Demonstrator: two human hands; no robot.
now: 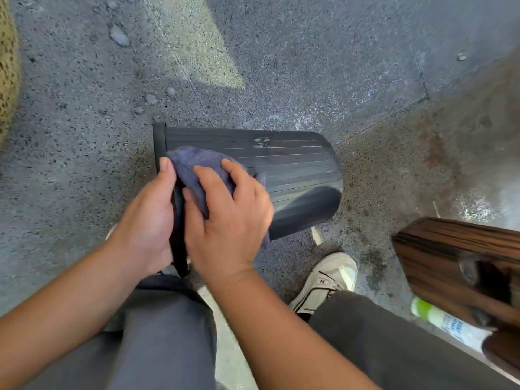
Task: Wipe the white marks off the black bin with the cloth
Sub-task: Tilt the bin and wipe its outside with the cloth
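A black ribbed bin (292, 170) lies on its side on the speckled floor, its rim to the left and its base to the right. White marks (261, 142) show on its upper side. My left hand (146, 220) grips the bin's rim, thumb lying along the edge. My right hand (228, 218) presses a blue-grey cloth (194, 164) against the bin's side near the rim, fingers curled over the cloth. The lower part of the rim is hidden behind my hands.
My grey-trousered legs fill the bottom, with a white shoe (323, 280) on the floor right of the bin. A dark wooden piece of furniture (455, 263) stands at the right, with a white and green bottle (439, 319) beneath it. Something in patterned fabric (7, 80) is at the left edge.
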